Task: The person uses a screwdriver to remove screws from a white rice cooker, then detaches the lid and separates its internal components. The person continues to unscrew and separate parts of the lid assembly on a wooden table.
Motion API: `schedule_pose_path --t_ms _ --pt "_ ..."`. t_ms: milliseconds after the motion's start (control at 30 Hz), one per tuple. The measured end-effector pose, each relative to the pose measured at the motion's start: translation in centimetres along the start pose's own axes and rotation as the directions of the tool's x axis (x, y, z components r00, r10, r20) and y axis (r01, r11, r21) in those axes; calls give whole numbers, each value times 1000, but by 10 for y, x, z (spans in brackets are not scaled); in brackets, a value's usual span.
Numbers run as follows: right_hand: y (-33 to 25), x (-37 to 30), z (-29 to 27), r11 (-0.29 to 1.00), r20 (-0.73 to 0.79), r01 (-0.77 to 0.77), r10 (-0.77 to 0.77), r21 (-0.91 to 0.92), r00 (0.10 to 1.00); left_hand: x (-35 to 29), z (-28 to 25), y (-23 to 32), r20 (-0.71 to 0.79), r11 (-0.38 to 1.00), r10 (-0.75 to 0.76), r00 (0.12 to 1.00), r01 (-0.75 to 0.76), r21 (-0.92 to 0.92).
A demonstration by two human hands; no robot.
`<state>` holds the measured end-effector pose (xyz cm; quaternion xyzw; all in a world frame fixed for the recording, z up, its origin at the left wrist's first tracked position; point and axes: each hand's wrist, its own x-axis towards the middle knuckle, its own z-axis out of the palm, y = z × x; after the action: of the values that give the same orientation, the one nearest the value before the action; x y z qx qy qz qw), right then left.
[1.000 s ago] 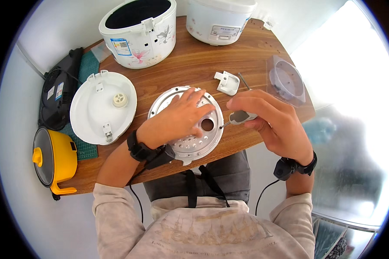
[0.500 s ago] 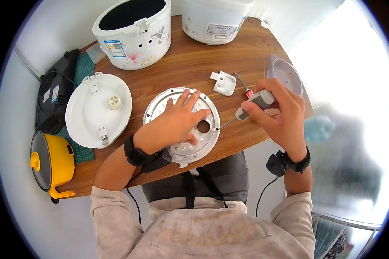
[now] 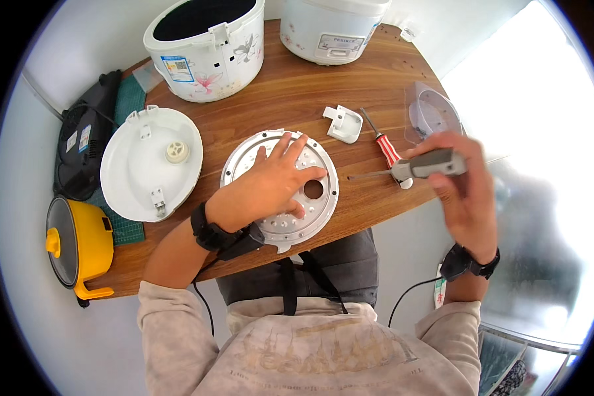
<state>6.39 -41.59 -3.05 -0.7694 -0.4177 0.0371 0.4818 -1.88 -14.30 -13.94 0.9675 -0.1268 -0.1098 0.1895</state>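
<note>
wood-grain bench [image 3: 290, 99] fills the view, white walls behind it. your left hand [image 3: 270, 188] lies flat on the perforated metal plate [image 3: 280, 181], fingers [image 3: 290, 146] spread apart and pressing it down near the front edge of the bench. your right hand [image 3: 459, 188] is raised over the bench's right edge, fingers curled shut around the grey handle of a screwdriver [image 3: 409, 169].

the screwdriver's long axis runs nearly level across the view, shaft and tip pointing left toward the plate, handle to the right. the tip hangs in the air, apart from the plate.

risk, as i judge it: the tip could skate off the slick metal and jab your spread left fingers, since they sit right in its line. the plate overhangs the bench edge a little, so a hard push could tip it.

further out lie a red-handled screwdriver [image 3: 384, 145], a small white clip [image 3: 344, 123], a white lid [image 3: 150, 162], two rice cookers [image 3: 208, 39] and a yellow pot [image 3: 79, 247].
</note>
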Motion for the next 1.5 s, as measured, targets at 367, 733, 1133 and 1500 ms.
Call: schedule_pose_path --t_ms 367,733,1133,1500 --pt "12 9 20 988 104 137 -130 -68 986 1 -1 1 20 999 -10 1000 10 -32" --pt "6 17 22 971 157 175 -150 -160 976 1 1 0 4 1000 -1 1000 1 -18" --pt "5 19 22 970 198 195 -165 -143 966 2 2 -2 17 1000 0 1000 0 -7" --pt "3 29 19 962 212 228 -195 -147 958 1 2 -1 -1 1000 12 1000 -12 -7"
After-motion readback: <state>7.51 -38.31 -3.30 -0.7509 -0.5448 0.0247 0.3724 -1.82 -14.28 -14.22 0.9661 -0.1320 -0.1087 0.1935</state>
